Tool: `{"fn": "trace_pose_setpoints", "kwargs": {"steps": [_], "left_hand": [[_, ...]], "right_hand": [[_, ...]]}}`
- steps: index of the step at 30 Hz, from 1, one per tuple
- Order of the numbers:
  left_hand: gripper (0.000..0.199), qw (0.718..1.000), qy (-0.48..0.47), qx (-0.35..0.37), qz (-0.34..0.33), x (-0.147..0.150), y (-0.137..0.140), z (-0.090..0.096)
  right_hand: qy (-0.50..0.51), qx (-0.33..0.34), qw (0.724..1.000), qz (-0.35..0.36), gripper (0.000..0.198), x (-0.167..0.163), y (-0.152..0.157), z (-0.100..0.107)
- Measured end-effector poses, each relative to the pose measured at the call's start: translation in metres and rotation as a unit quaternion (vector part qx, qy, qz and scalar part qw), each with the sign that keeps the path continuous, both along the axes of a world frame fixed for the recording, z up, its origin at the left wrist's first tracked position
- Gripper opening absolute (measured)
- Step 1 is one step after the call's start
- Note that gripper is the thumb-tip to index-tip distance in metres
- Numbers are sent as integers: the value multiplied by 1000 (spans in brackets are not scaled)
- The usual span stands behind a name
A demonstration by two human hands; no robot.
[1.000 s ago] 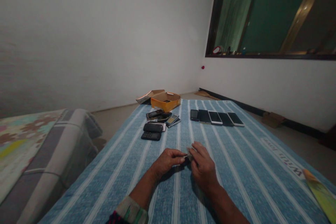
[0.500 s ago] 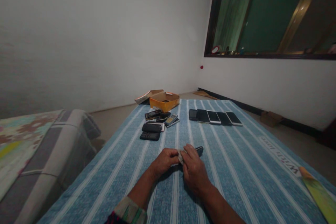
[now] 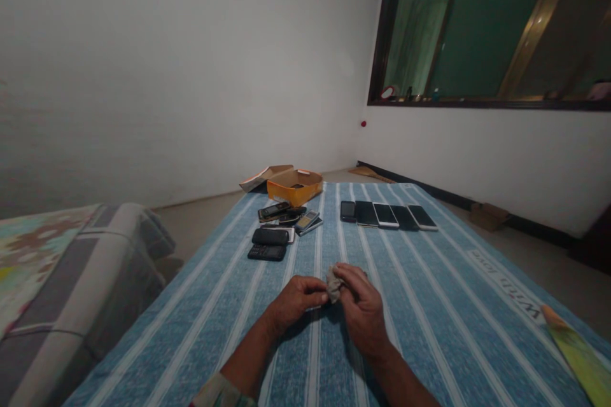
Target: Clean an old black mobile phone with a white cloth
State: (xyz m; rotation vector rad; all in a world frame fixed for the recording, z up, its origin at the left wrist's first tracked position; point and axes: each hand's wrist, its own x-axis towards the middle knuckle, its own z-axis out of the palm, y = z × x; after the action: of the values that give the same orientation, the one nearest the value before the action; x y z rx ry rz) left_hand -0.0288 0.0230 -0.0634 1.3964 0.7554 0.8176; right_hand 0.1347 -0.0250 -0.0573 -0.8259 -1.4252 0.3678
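Note:
Low over the striped cloth, my left hand (image 3: 300, 300) is closed, thumb and fingers pinched at the near end of a small mobile phone. That phone is almost wholly hidden behind my hands in this view. My right hand (image 3: 363, 308) is bent over it, its fingers pressed on a crumpled greyish rag (image 3: 333, 284). The rag bunches between the two hands, close to the left fingertips. Beyond them lie a black keypad phone (image 3: 267, 252) and a black phone (image 3: 270, 236) placed face down.
A blue striped tablecloth (image 3: 214, 331) covers the table. Several old phones (image 3: 274, 210) lie heaped before an open orange box (image 3: 296, 189). To their right is a row of phones (image 3: 386, 215). A grey-striped covered bed (image 3: 71, 305) stands at the left.
My right hand has turned, and more of the rag shows between my hands. The dark phone end that stuck out past my right fingers is now hidden. The view has shifted slightly.

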Motion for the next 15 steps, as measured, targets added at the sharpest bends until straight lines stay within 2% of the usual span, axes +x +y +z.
{"fn": "trace_pose_setpoints", "kwargs": {"steps": [3, 6, 11, 15], "left_hand": [[27, 1000, 12, 1, 6, 2, 0, 2], [27, 1000, 17, 5, 2, 3, -1, 4], [26, 1000, 9, -9, -4, 3, -2, 4], [22, 1000, 17, 1, 2, 3, -2, 7]], "right_hand": [[17, -8, 999, 38, 42, -4, -3, 6], [17, -4, 999, 45, 41, -5, -4, 7], [-77, 12, 997, -10, 46, -6, 0, -5], [-160, 28, 984, -70, 50, -8, 3, -13]]}}
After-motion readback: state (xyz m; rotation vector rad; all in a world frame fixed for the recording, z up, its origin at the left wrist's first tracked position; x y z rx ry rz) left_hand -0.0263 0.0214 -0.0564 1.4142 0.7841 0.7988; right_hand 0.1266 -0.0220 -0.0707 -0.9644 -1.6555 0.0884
